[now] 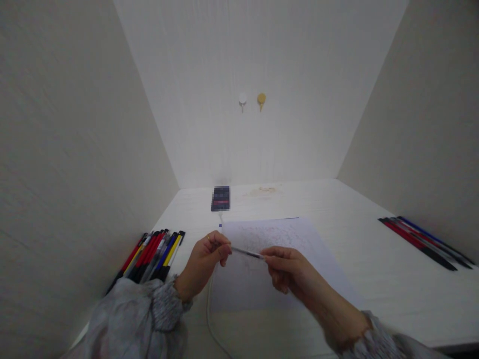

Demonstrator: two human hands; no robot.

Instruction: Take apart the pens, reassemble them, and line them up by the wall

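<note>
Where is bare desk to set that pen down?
Bare desk between the paper and the right-hand pens, and behind the paper beside the phone. Crowded at the left pen pile and under both hands.

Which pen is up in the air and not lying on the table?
The thin pen held between the left hand and right hand over the paper; other pens lie in side piles.

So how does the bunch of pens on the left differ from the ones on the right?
The left pen pile holds more pens, crowded together by the left wall; the right pen group is only a few, lying side by side. The left pile mixes red, yellow, blue and black; the right group shows red, dark and blue, with no yellow. Both lie flat on the white desk, away from the hands.
</note>
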